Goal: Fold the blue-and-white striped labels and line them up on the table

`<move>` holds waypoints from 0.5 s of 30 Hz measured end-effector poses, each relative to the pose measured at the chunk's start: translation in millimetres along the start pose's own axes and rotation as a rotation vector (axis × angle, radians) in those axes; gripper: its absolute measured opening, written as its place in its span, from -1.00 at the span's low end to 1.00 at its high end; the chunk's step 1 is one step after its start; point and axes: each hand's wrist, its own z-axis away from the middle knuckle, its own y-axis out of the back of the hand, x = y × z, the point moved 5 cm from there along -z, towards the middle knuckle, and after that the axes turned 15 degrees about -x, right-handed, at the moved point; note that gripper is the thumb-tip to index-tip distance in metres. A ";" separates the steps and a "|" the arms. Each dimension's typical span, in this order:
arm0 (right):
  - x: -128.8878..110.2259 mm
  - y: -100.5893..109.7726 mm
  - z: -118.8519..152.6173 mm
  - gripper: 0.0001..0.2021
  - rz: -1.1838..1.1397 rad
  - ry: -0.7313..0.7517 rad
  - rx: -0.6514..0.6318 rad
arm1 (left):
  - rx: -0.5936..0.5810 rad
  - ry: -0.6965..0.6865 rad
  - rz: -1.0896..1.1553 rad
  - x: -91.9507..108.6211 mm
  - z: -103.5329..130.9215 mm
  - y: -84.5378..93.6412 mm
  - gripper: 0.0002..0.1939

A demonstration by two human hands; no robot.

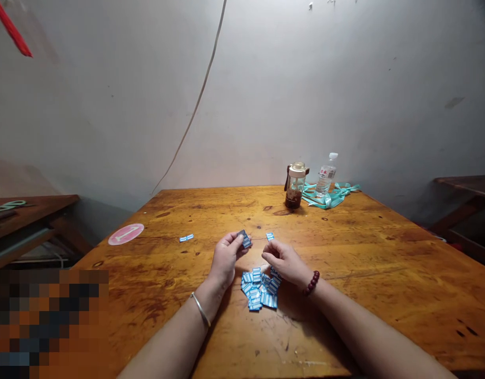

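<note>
Left hand [226, 255] pinches dark card [244, 240], right hand [287, 261] curled near blue card [269, 236], can't tell from here if gripping it, pile [256, 291] on table [167, 295] between wrists, nearer the person

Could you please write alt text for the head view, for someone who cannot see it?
A person's left hand holds a small dark piece over a wooden table, the right hand close to a blue-and-white piece. A pile of similar pieces lies nearer the camera; a lidded cup and clear bottle stand farther back.
</note>
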 end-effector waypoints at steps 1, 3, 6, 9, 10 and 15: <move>-2.3 -2.9 1.3 -0.95 0.057 0.006 -0.057 | 0.031 -0.018 0.001 2.6 -1.3 5.5 -0.73; -10.6 -11.1 4.4 -0.94 0.206 0.048 -0.151 | 0.081 -0.035 -0.002 5.4 -3.7 14.4 -0.72; -22.6 -25.5 8.1 -0.81 0.429 0.109 -0.247 | 0.106 -0.029 -0.015 4.6 -5.9 20.1 -0.70; -21.9 -31.5 8.1 -0.91 0.549 0.059 -0.313 | 0.100 -0.038 -0.040 4.0 -5.9 18.9 -0.70; -19.9 -30.7 7.6 -0.92 0.563 0.038 -0.330 | 0.096 -0.043 -0.051 4.3 -5.6 17.9 -0.71; -14.3 -13.8 6.6 -0.92 0.479 0.039 -0.362 | 0.088 -0.047 -0.078 5.6 -5.1 16.1 -0.74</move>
